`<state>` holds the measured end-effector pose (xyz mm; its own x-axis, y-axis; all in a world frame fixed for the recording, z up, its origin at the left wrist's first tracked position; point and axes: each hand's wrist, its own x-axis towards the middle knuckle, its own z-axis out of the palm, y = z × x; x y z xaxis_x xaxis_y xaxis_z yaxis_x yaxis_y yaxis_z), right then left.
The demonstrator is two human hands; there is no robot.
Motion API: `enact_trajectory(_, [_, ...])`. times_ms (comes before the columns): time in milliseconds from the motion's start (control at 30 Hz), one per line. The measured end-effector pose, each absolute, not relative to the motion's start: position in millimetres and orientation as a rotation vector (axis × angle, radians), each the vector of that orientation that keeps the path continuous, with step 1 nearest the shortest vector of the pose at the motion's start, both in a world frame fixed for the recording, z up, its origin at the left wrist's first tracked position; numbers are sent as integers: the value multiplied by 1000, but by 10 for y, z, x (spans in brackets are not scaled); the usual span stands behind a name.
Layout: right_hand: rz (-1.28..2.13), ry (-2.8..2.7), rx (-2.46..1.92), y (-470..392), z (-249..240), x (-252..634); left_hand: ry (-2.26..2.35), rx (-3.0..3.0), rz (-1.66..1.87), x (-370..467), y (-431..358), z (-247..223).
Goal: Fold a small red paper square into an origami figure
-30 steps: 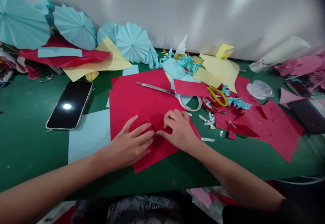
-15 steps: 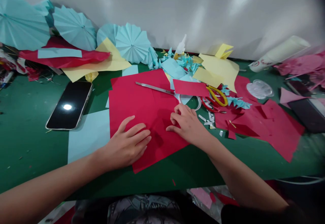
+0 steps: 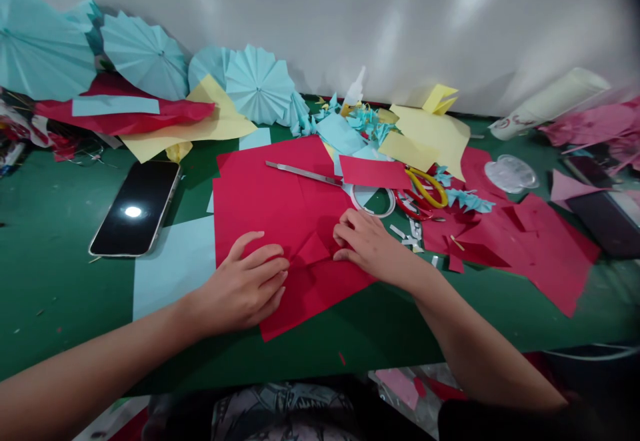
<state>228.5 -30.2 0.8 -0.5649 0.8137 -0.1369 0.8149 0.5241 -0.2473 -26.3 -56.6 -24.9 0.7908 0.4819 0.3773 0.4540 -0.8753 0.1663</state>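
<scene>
While my left hand (image 3: 250,287) lies palm down over the red sheet (image 3: 255,207), fingers loosely spread, my right hand (image 3: 373,244) curls, thumb near forefinger, whether gripping I cannot tell remotely, small folded red paper (image 3: 313,251) between both.

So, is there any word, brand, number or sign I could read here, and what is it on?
None can be read with certainty.
White roll: red marking near one end, too blurred to read.
Clothing at the bottom edge: printed pattern; I can't tell whether it includes letters.
Phone: dark screen with a bright reflection, no text showing.
Red sheets in the middle: no print visible.
</scene>
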Motion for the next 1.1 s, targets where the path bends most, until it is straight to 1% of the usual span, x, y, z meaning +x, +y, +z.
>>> enact_trajectory(100, [-502, 2731, 1459, -300, 24, 2299, 735, 2909, 682, -261, -560, -273])
enact_trajectory(300, [-779, 2812, 1538, -272, 49, 2297, 697, 2889, 798, -253, -569, -289])
enact_trajectory(400, [-848, 2884, 1590, -289, 30, 2245, 671, 2896, 832, -239, -585, -289])
enact_trajectory(533, [-755, 2927, 1713, -323, -65, 2153, 617, 2972, 718, -224, -606, -297])
enact_trajectory(767, [-643, 2883, 1795, -354, -137, 2062, 584, 3199, 473, -196, -678, -280])
enact_trajectory(1000, [-888, 2974, 2025, -349, 46, 2001, 668, 3267, 387, -97, -842, -286])
enact_trajectory(1100, [-1013, 2905, 2130, -325, 106, 1992, 760, 3259, 338, -32, -919, -282])
